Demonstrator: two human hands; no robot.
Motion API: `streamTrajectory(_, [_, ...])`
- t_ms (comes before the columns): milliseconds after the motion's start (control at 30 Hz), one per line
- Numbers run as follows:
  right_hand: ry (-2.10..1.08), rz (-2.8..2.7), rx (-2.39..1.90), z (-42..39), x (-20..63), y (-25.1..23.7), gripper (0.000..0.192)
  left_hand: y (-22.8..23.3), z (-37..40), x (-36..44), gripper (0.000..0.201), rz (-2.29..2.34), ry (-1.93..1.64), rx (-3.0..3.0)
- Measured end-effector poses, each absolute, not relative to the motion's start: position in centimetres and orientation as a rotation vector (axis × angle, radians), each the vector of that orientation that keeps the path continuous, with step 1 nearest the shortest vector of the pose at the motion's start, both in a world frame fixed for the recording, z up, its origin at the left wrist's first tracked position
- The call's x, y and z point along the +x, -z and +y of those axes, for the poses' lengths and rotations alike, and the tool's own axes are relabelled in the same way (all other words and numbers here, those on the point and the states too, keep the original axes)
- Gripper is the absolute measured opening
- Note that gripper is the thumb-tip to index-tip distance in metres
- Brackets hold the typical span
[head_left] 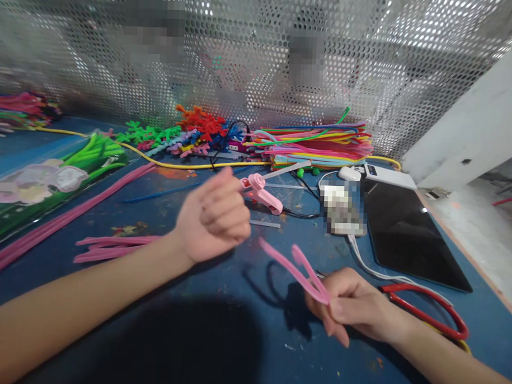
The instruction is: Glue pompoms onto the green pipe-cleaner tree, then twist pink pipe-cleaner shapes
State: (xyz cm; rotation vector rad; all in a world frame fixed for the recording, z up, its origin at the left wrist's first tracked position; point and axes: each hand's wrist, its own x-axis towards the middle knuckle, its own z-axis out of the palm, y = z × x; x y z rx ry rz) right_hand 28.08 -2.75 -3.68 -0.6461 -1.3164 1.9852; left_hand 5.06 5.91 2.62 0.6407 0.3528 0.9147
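Observation:
My right hand [348,307] pinches a pink pipe cleaner [299,272] folded into a narrow V, its bend at the fingertips and its loose ends pointing up and left. Red-handled pliers [428,310] lie partly hidden behind this hand. My left hand [215,218] is raised over the table with its fingers curled closed; whether anything is inside them is hidden. Just beyond its fingers is a pink glue gun [262,195], its front end covered by the hand and a clear glue stick [288,169] in its back. Short pink pipe cleaners [111,248] lie behind my left forearm.
A black tablet [414,237] and a white-cabled, blurred device [343,212] stand at right. Bundled coloured pipe cleaners [320,144] and fuzzy green and red pieces [199,123] line the perforated metal screen [252,57]. A bag of green stems [84,169] lies left.

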Motion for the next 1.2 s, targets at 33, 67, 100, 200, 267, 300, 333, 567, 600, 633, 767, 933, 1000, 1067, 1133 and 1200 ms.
streamTrajectory(33, [-1.994,-1.356,-0.653,-2.9,28.2,3.7,0.032,-2.9,6.2,4.8,0.052,0.373,-0.999,0.640])
streamTrajectory(67, [-1.994,-1.376,-0.661,-3.0,28.3,3.7,0.033,-3.1,6.4,4.6,0.053,0.390,-1.046,0.644])
streamTrajectory(100, [-1.987,-1.373,-0.669,-3.1,28.3,3.8,0.033,-3.0,6.6,4.5,0.054,0.397,-1.047,0.651])
streamTrajectory(200, [-1.943,-1.335,-0.701,-3.3,28.0,4.2,0.030,-1.8,6.3,4.8,0.058,0.373,-0.844,0.662])
streamTrajectory(267, [-1.896,-1.335,-0.733,-3.4,27.8,4.3,0.027,-0.5,5.8,5.3,0.053,0.356,-0.676,0.681])
streamTrajectory(300, [-1.869,-1.345,-0.761,-3.3,27.7,4.3,0.026,0.2,5.5,5.6,0.047,0.367,-0.600,0.709])
streamTrajectory(333, [-1.843,-1.359,-0.792,-3.3,27.6,4.2,0.026,0.8,5.1,5.8,0.037,0.390,-0.530,0.754])
streamTrajectory(567, [-1.662,-1.583,-1.023,-3.2,27.1,3.5,0.033,2.5,3.0,7.2,0.037,0.468,-0.337,1.145])
streamTrajectory(600, [-1.632,-1.621,-1.052,-3.2,27.0,3.4,0.036,2.4,2.8,7.3,0.040,0.484,-0.349,1.177])
streamTrajectory(633, [-1.602,-1.650,-1.078,-3.2,26.9,3.3,0.039,2.4,2.6,7.4,0.042,0.503,-0.352,1.213])
streamTrajectory(767, [-1.566,-1.692,-1.108,-3.2,26.5,3.2,0.044,2.3,2.0,7.4,0.045,0.512,-0.341,1.297])
streamTrajectory(933, [-1.558,-1.746,-1.120,-3.2,26.3,3.0,0.040,2.3,1.7,7.1,0.044,0.403,-0.244,1.343])
streamTrajectory(1000, [-1.562,-1.769,-1.105,-3.3,26.2,3.0,0.042,2.3,1.7,7.3,0.043,0.402,-0.275,1.408])
streamTrajectory(1067, [-1.609,-1.739,-1.078,-3.2,26.2,3.0,0.039,2.2,1.8,7.5,0.041,0.408,-0.356,1.522])
streamTrajectory(1133, [-1.697,-1.672,-1.054,-3.1,26.2,3.0,0.035,2.2,2.0,7.5,0.040,0.418,-0.420,1.709])
streamTrajectory(1200, [-1.781,-1.606,-1.057,-2.9,26.4,3.0,0.034,2.1,2.4,7.3,0.037,0.518,-0.493,1.895])
